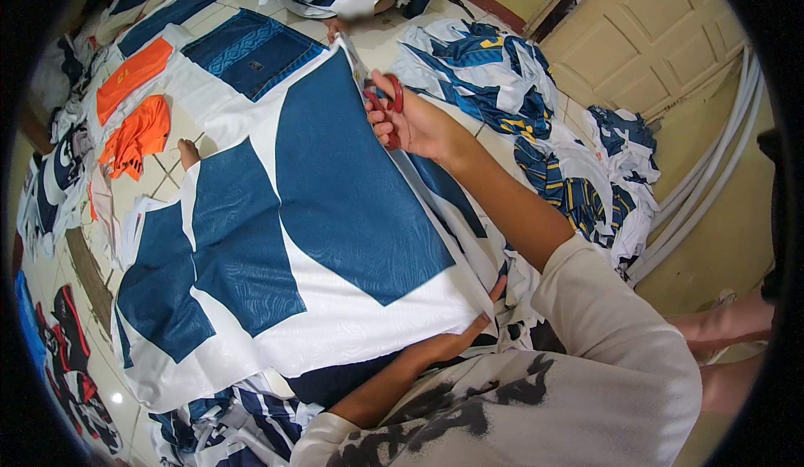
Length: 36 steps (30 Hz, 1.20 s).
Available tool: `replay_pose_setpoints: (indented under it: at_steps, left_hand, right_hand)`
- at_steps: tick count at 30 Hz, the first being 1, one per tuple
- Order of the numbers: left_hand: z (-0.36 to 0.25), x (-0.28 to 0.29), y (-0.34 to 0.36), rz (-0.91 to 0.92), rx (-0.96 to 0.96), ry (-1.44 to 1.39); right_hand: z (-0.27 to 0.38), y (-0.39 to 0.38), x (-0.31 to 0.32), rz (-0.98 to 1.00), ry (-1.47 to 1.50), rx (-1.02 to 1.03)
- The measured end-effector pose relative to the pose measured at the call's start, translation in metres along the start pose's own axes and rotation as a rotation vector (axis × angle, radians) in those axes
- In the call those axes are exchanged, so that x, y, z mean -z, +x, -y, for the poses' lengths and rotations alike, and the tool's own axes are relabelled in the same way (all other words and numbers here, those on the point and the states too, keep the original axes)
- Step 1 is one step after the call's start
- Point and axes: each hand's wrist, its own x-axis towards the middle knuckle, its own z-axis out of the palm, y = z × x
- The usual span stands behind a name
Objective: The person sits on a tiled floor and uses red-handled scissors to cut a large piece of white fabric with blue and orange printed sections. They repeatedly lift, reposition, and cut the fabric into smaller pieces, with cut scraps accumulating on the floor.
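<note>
A large white sheet printed with dark teal garment shapes spreads across the middle of the view. My left hand grips its lower right edge, with part of the hand hidden by the cloth. My right hand holds red-handled scissors at the sheet's upper right edge; the blades are hard to make out.
Orange cloth pieces, a dark blue panel and piles of blue, white and yellow fabric lie around. Another person's hand is at the top, a bare foot left. A door and coiled tubing stand right.
</note>
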Motion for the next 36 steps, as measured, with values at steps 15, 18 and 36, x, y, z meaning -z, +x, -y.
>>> replay_pose_setpoints:
  at_steps: [15,18,36]
  left_hand:
    - [0.004,0.015,-0.002,-0.122,0.091,-0.264]
    - [0.003,0.018,-0.005,0.077,0.243,-0.104]
    - [0.025,0.099,-0.137,-0.824,0.111,-0.662]
  right_hand:
    - [-0.073,-0.127,0.001,0.604,-1.214,0.111]
    - [-0.077,-0.148,-0.006,0.723,-1.478,-0.186]
    - [-0.025,-0.141,0.004,0.401,-1.408,0.558]
